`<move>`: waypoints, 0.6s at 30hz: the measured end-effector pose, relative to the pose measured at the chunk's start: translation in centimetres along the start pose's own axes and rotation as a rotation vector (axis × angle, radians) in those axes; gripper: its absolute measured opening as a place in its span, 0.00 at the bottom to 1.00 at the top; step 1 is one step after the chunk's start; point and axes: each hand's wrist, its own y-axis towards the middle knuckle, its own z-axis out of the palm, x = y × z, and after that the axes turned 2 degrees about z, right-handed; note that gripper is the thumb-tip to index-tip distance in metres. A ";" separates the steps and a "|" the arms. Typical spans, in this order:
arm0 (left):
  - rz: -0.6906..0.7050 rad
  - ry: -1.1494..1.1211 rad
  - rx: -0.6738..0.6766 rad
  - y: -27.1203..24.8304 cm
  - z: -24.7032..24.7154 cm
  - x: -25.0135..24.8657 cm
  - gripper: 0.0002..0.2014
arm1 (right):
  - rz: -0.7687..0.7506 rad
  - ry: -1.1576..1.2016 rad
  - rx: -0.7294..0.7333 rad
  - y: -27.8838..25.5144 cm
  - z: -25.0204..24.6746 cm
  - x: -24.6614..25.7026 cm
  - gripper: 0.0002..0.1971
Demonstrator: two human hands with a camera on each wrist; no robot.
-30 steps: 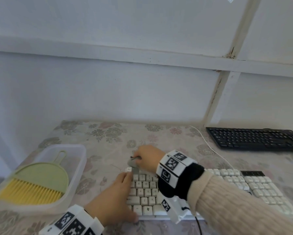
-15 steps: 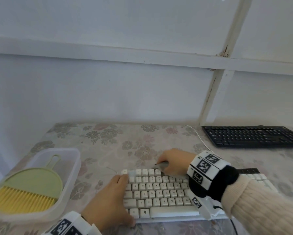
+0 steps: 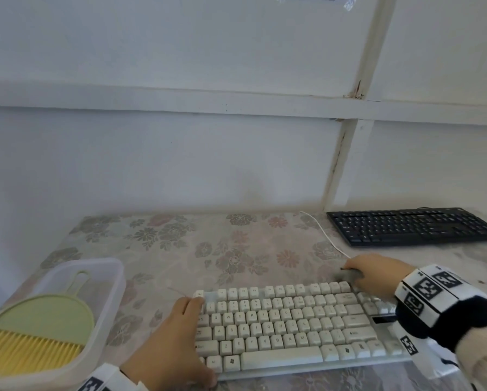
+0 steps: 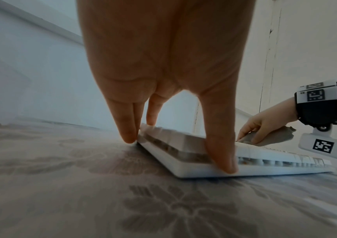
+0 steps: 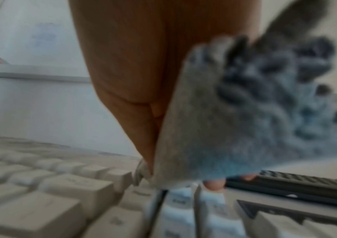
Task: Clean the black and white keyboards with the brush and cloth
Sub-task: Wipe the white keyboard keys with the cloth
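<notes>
White keyboard [image 3: 290, 325] near the front edge of the table [image 3: 180, 249], lying flat: cream, blocky plastic keys with faint dark lettering, on a smooth pale base; seen from the left wrist as a thin wedge [image 4: 245, 167] with keys standing proud of the tray. Steadied at its left end by the left hand [image 3: 169, 348], fingers [image 4: 222, 154] straight and spread, tips pressed to the near and far corners, nothing gripped. Held in the right hand [image 3: 377, 277], a grey cloth [image 5: 235, 120], fuzzy and nubbly with a bluish tinge, bunched in curled fingers and pressed onto the top key row towards the right end; edges soft with blur in the right wrist view. Black keyboard [image 3: 414, 227] far right by the wall, low, flat, matte, well apart from the white one. White cable [image 3: 324, 238] curving across the table between the two. Brush [image 3: 36, 331] at left, pale green rounded body with a looped handle and stiff yellow bristles, lying in a clear plastic tub [image 3: 106, 303] with rounded corners. Table covered with a faded floral cloth, greys and dull pinks. Against a second ago: cloth hand shifted from the top-left corner of the keys rightwards along the top row; left hand unmoved on its end.
</notes>
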 end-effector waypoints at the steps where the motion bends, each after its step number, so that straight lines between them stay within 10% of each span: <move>1: -0.001 -0.002 0.000 0.0 0.0 0.0 0.53 | 0.024 -0.038 -0.002 0.2 0.1 -0.3 0.12; 6: -0.008 -0.036 0.003 -0.2 0.1 -0.2 0.53 | 0.106 -0.106 -0.002 0.6 -0.5 0.8 0.11; 12: -0.071 -0.047 0.040 0.0 0.1 -0.3 0.56 | -0.270 0.322 0.019 -0.1 -1.6 12.2 0.15; 18: -0.064 -0.047 0.067 0.5 0.2 0.3 0.57 | -0.465 0.127 0.000 1.5 -0.4 22.0 0.15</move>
